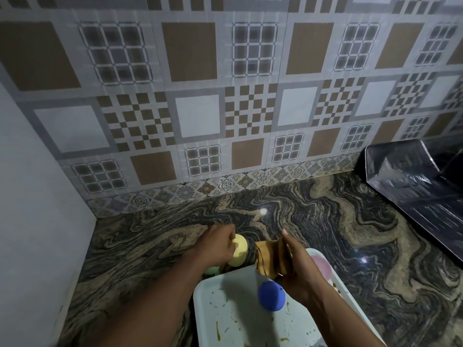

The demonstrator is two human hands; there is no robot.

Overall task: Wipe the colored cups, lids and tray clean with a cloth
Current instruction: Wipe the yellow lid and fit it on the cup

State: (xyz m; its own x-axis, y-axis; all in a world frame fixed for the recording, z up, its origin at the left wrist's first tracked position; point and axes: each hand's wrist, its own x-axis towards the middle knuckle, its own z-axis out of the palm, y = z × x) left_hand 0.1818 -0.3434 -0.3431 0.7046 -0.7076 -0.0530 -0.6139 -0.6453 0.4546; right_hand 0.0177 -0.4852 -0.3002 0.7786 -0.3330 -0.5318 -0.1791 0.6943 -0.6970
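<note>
1. Left hand (218, 246), lower centre of frame: fingers curled round the yellow cup (239, 250) and gripping it above the counter (350, 234), just beyond the tray's far edge.
2. Right hand (298, 271), lower centre-right: grasping a bunched brown striped cloth (270, 257), held up over the tray's far end. The cloth sits just right of the yellow cup; can't tell if they touch.
3. White tray (225, 309), bottom centre: on the counter, surface marked with green and yellow-brown smears and flecks.
4. Blue item (271, 295), cup or lid, can't tell which: over the tray, right against the heel of the right hand. Held or resting, can't tell.
5. Pink cup (322, 267): at the tray's far right corner, mostly hidden behind the right hand.
6. Green item (213, 270): on the counter, under the left hand, only an edge visible.
7. Black sink (413, 186), right edge of frame; patterned tiled wall (195, 51) across the top.
</note>
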